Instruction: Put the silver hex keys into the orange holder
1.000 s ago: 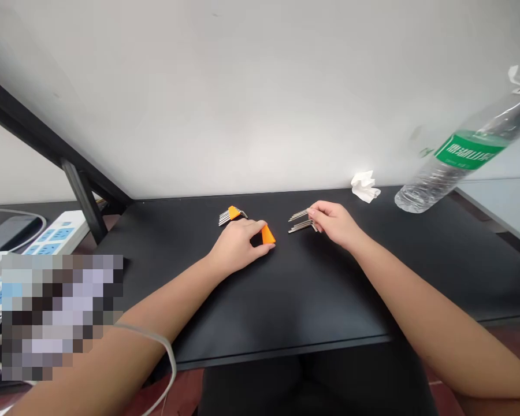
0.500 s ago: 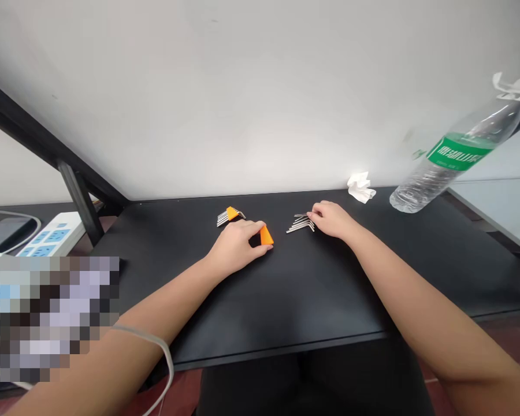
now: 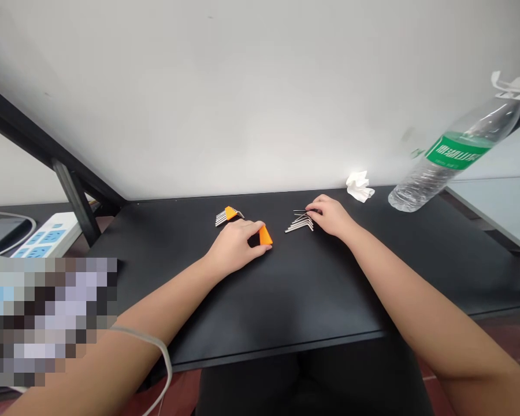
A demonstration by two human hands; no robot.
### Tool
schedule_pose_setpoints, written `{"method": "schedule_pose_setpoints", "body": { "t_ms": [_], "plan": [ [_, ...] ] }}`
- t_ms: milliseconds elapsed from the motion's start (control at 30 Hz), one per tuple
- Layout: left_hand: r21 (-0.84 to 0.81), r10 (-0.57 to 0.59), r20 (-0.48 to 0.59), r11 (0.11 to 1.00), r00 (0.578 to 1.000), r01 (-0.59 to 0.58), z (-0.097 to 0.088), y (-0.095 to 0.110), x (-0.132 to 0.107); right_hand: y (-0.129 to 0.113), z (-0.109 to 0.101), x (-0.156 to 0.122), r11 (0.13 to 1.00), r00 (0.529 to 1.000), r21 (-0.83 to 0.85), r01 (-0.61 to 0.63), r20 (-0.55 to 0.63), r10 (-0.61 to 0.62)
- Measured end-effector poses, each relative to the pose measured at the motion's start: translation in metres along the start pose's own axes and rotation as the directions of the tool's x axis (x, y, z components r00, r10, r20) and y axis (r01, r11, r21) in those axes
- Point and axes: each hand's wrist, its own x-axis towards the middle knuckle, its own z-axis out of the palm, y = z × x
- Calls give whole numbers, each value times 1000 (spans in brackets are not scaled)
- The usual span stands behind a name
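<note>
My left hand (image 3: 235, 245) rests on the black table (image 3: 286, 289) with its thumb and fingers closed round an orange plastic holder (image 3: 265, 235). Behind it lies a second orange holder (image 3: 227, 215) with several hex keys set in it. My right hand (image 3: 331, 215) lies to the right, its fingertips pinched on one key at the top of a small pile of loose silver hex keys (image 3: 301, 222) lying on the table.
A crumpled white tissue (image 3: 359, 186) lies at the back right by the white wall. A clear water bottle with a green label (image 3: 453, 156) stands at the far right. A white power strip (image 3: 47, 236) and a grey cable (image 3: 156, 352) are at the left.
My right hand has lowered the bundle of hex keys onto the table and now rests its fingertips on the pile. My left hand has stayed on the orange holder.
</note>
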Motion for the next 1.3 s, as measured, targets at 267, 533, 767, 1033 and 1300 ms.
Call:
{"method": "schedule_pose_setpoints", "body": {
  "t_ms": [267,533,767,1033,1300],
  "plan": [
    [15,2,9,1000,1000,-2,1,-1,0,5,0,1,999,999,35,29,-18,-28],
    [3,2,3,1000,1000,-2,0,0,-1,9,-1,2,998,1000,59,-16,-19,18],
    [-3,7,17,1000,1000,-7,0,-1,-1,6,-8,-2,998,998,1,62,24,-62],
    [0,25,7,1000,1000,-25,2,-3,-1,-4,-20,-5,984,975,-180,11,219,29],
    [4,38,14,999,999,-38,2,-2,0,-11,-25,-6,977,970,-210,-25,232,75]
  ]
}}
